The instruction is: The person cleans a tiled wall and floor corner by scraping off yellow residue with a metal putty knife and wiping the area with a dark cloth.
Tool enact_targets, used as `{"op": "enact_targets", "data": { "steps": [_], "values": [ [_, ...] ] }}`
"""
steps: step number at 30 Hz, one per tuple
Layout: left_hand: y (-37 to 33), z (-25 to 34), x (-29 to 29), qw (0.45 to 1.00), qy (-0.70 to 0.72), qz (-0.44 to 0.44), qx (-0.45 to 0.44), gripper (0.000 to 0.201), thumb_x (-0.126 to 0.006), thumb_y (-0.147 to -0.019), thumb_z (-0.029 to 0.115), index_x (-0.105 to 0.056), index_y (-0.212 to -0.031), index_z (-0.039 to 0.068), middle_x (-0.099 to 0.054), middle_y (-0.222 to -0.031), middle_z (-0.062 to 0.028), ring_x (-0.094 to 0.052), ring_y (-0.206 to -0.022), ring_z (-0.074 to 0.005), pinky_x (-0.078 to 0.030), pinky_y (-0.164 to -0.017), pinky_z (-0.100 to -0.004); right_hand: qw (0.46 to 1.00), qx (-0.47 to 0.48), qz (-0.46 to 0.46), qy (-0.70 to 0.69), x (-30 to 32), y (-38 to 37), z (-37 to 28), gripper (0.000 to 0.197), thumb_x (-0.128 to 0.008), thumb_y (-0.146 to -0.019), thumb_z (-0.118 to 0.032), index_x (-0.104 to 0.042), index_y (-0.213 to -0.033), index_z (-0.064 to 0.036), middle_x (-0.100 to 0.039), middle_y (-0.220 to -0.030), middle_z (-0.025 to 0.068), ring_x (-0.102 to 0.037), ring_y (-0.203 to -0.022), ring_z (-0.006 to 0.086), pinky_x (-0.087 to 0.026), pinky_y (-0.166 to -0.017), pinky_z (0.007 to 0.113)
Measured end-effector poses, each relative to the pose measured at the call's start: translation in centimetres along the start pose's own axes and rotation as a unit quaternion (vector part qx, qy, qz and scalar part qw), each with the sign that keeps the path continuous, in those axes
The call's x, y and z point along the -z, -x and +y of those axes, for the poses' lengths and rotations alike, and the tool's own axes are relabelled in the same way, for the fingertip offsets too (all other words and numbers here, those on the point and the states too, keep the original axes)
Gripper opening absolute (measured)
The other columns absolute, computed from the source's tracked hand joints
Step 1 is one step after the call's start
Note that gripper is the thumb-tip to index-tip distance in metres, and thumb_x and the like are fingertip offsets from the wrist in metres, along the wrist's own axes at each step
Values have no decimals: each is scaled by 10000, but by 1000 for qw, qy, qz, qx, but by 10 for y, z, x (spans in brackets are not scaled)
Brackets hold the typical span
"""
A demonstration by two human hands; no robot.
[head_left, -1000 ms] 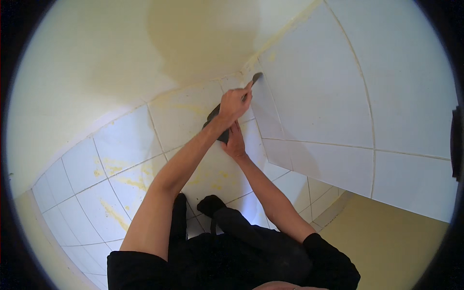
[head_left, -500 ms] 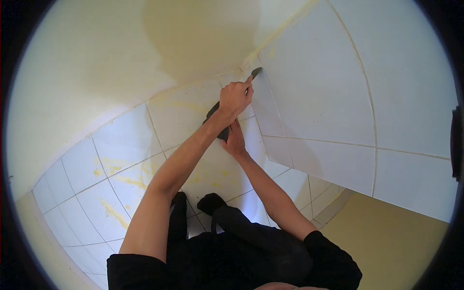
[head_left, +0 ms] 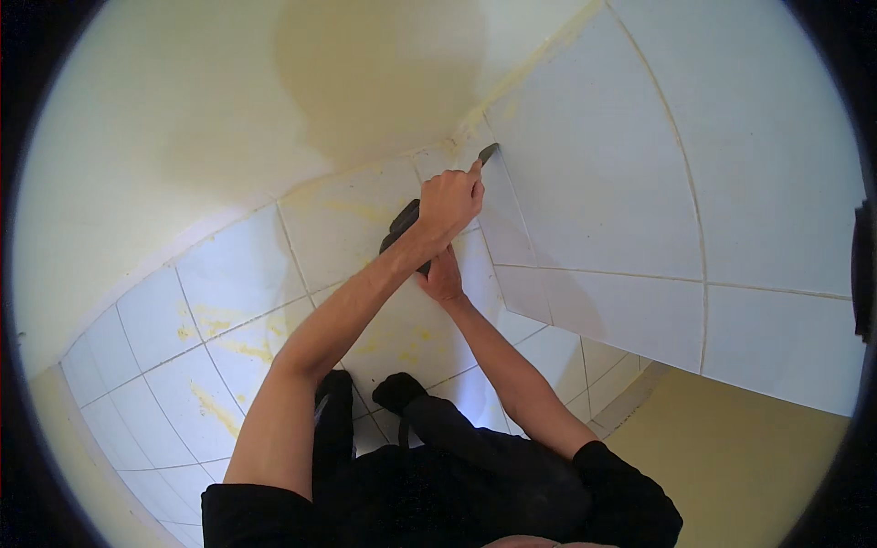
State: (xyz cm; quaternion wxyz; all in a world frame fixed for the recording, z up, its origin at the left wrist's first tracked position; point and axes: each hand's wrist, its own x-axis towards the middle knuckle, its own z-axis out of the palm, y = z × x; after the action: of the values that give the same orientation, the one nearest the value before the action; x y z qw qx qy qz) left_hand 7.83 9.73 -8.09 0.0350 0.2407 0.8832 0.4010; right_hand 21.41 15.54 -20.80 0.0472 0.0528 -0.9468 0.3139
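Note:
My left hand (head_left: 449, 203) is closed round a tool whose handle is hidden in the fist. Its dark, narrow blade (head_left: 490, 153), like a putty knife's, meets the white wall tile (head_left: 594, 183) near the corner. The index finger stretches along toward the blade. Lower down, beneath my left forearm, my right hand (head_left: 443, 276) grips a dark object (head_left: 400, 226). The forearm covers much of that object, so its kind cannot be made out. Yellow residue (head_left: 548, 47) runs along the top edge of the tiles.
A cream wall (head_left: 183, 119) rises on the left above the floor tiles (head_left: 242, 251), which carry yellow smears (head_left: 216, 406). My feet in dark socks (head_left: 398, 393) stand on the tiles. At lower right lies a tan surface (head_left: 722, 447). A dark object (head_left: 862, 272) shows at the right rim.
My left hand and the blade have shifted slightly down and to the right along the tile. My right hand and the dark object have also moved a little lower.

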Motion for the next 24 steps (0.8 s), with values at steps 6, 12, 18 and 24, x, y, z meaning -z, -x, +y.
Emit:
{"op": "enact_targets", "data": {
  "steps": [6, 12, 18, 24],
  "values": [
    [-14, 1, 2, 998, 35, 39, 16, 288, -562, -879, 211, -677, -1109, 81, -653, -708, -182, -645, -648, -361, -526, -603, -466, 1000, -15, 2, 15, -7, 7, 7, 780, -691, -621, -51, -393, -1335, 47, -366, -1393, 231, -264, -1359, 471, -239, -1166, 500],
    [-15, -7, 5, 999, 27, 32, 8, 336, -580, -828, 163, -669, -1141, 78, -654, -679, -163, -650, -618, -355, -536, -579, -464, 1000, -3, 1, 15, -4, 0, -3, 786, -697, -622, -51, -386, -1337, 48, -358, -1400, 224, -269, -1352, 477, -246, -1167, 494],
    [1, 2, 1, 999, 47, 22, -2, 304, -568, -874, 207, -684, -1134, 99, -647, -695, -183, -640, -639, -360, -526, -612, -456, 1000, 5, 1, 25, 0, 2, -2, 779, -689, -631, -46, -380, -1339, 54, -357, -1401, 224, -276, -1351, 463, -225, -1176, 493],
    [-15, -5, 3, 996, 80, 48, 13, 301, -567, -875, 210, -689, -1130, 108, -648, -690, -178, -640, -631, -360, -523, -611, -450, 999, 17, 9, 30, -3, 2, -1, 742, -672, -652, -59, -389, -1327, 62, -358, -1398, 228, -286, -1365, 415, -209, -1179, 507]
  ]
}}
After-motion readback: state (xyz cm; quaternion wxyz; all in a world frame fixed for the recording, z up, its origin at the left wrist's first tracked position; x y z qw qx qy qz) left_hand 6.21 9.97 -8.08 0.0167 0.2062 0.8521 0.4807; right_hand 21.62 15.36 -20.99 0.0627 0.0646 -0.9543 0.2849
